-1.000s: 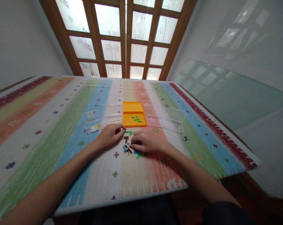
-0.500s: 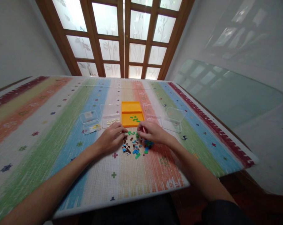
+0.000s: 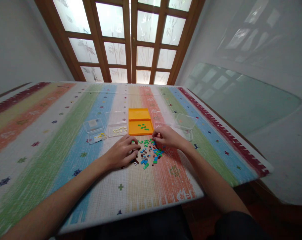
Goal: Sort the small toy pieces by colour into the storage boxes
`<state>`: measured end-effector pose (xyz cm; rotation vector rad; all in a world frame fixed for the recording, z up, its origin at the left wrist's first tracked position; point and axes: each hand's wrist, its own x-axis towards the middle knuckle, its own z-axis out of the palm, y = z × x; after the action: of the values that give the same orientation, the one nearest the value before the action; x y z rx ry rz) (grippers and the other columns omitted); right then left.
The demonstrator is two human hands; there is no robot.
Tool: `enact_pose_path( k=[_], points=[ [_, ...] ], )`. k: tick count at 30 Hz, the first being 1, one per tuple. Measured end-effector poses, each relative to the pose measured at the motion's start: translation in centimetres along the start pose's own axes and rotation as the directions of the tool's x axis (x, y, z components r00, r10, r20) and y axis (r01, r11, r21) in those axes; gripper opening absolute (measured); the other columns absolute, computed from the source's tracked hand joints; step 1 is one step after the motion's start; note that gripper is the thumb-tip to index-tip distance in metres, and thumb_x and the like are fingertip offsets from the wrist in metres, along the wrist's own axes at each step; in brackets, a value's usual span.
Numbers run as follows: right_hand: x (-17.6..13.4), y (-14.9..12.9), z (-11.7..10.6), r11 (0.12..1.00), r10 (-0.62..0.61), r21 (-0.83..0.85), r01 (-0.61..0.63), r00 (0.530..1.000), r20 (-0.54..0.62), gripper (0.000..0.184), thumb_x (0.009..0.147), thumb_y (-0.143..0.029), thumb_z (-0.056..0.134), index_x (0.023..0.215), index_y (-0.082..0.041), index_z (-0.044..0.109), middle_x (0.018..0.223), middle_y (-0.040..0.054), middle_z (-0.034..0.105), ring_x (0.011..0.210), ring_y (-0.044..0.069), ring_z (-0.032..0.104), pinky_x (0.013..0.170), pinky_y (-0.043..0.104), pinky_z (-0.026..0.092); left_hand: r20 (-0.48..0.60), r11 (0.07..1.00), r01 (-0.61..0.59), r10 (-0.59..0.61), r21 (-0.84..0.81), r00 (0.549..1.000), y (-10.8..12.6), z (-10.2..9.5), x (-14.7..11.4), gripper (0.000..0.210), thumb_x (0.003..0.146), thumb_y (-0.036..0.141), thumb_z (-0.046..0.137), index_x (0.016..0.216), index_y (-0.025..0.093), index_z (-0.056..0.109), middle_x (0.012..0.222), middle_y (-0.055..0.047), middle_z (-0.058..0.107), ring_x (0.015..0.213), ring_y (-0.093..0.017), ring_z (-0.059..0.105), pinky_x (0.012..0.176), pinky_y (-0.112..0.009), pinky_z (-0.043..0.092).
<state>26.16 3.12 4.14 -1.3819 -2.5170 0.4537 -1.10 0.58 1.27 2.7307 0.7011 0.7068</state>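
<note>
A loose pile of small toy bricks (image 3: 146,143), green, blue and brown, lies on the striped tablecloth between my hands. My left hand (image 3: 123,150) rests at the pile's left edge, fingers curved and apart, the tips close to some brown bricks. Over the upper right of the pile is my right hand (image 3: 167,137), thumb and fingertips pinched together; whatever may be between them is too small to make out. Just beyond the pile, an open orange box (image 3: 134,127) has several green bricks (image 3: 144,127) in its near half.
Left of the orange box stand a clear box (image 3: 117,130) with cream pieces and another clear box (image 3: 97,136) with yellow pieces. An open clear box (image 3: 187,134) stands beyond my right hand. The table's near edge (image 3: 131,216) is close to my body.
My right hand has moved a little right and away from the pile's middle, uncovering green bricks. My left hand has shifted slightly toward me and over the pile's left edge.
</note>
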Motion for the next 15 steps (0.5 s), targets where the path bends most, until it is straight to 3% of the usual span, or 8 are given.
enact_pose_path(
  k=[15],
  points=[
    [0.13,0.07,0.27,0.986,-0.032,-0.162,0.037,0.999,0.038,0.02,0.087,-0.013,0.064,0.095,-0.018,0.082,0.093,0.0088,0.074,0.079,0.016,0.06,0.068,0.026,0.039,0.005,1.0,-0.01,0.01,-0.024,1.0,-0.02,-0.14,0.0,0.026,0.098,0.02,0.047,0.101,0.017,0.072,0.103,-0.011,0.067,0.097,-0.024,0.058,0.092,-0.043,0.05]
  ],
)
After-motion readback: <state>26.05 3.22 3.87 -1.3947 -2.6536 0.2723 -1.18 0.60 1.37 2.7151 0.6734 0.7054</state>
